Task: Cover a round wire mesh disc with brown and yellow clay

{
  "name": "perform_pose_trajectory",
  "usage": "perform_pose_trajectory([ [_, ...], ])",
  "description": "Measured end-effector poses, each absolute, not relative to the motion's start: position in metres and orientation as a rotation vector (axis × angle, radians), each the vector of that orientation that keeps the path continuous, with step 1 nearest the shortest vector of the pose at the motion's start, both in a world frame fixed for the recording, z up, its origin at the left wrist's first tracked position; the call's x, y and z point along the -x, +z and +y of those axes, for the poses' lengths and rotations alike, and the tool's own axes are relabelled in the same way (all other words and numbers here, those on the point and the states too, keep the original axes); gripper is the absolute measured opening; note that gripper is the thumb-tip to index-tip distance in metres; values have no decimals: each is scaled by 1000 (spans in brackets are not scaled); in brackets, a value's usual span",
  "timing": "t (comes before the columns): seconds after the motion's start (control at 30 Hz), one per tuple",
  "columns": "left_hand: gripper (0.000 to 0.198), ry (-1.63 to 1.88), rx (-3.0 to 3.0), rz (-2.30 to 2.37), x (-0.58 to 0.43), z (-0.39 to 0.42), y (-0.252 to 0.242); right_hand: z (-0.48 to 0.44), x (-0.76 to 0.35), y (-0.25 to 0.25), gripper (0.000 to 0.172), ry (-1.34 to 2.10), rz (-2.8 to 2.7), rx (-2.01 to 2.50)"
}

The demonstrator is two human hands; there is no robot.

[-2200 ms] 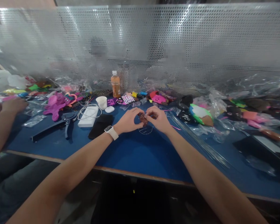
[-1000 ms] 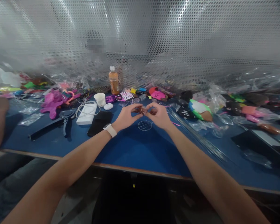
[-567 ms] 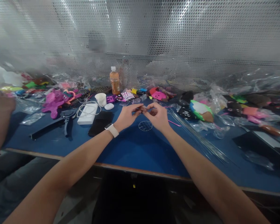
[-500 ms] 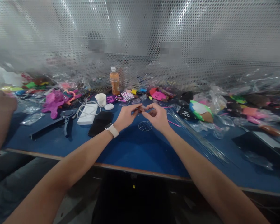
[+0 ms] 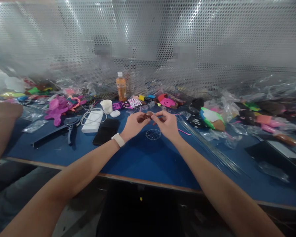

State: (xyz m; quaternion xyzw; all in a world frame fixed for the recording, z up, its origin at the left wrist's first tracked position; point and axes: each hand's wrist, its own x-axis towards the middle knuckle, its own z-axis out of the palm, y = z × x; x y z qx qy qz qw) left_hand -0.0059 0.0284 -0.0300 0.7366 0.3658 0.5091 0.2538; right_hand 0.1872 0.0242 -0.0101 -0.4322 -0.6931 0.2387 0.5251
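I can see bare forearms (image 5: pixel 204 164) and bare fingers (image 5: pixel 160 117), with a broad, off-white band (image 5: pixel 118 140) snug around the left wrist (image 5: pixel 125 136); the lap (image 5: pixel 138 217) looks black.

Table (image 5: pixel 148 168): blue top, brown front edge (image 5: pixel 148 183). Round wire grid (image 5: pixel 153 134) laid flat near centre. Dark-handled cutters (image 5: pixel 69 133), white box (image 5: pixel 91 126) and dark flat item (image 5: pixel 106 132) placed on left. White cup (image 5: pixel 106 107) and orange bottle (image 5: pixel 121 88) stood farther back; small white case (image 5: pixel 115 113) set beside cup. Long thin wires (image 5: pixel 215 153) bundled on right, pink strip (image 5: pixel 184 132) laid near them. Coloured pieces (image 5: pixel 168 102) and clear bags (image 5: pixel 229 107) heaped along rear.
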Motion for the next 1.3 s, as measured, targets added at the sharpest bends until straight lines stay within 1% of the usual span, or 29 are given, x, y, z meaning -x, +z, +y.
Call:
perform_pose_trajectory([
  [0.17, 6, 1419, -2064, 1087, 4, 23, -26, 27, -185, -14, 37, 565, -1628, 1047],
  [0.47, 9, 1441, -2229, 1128, 1, 15, -18, 26, -177, -21, 22, 443, -1591, 1085],
  [0.63, 3, 1454, -2233, 1134, -4, 11, -17, 26, -177, -22, 19, 388, -1583, 1101],
  [0.77, 11, 1472, -2216, 1153, -3, 14, -18, 24, -176, -22, 20, 397, -1598, 1088],
  [0.9, 7, 1491, -2201, 1193, 3, 21, -21, 20, -172, -20, 21, 407, -1621, 1076],
  [1.1, 6, 1513, -2180, 1222, 9, 30, -23, 17, -168, -20, 14, 440, -1669, 1051],
  [1.3, 15, 1536, -2143, 1221, 13, 35, -21, 17, -168, -20, 15, 472, -1698, 1023],
])
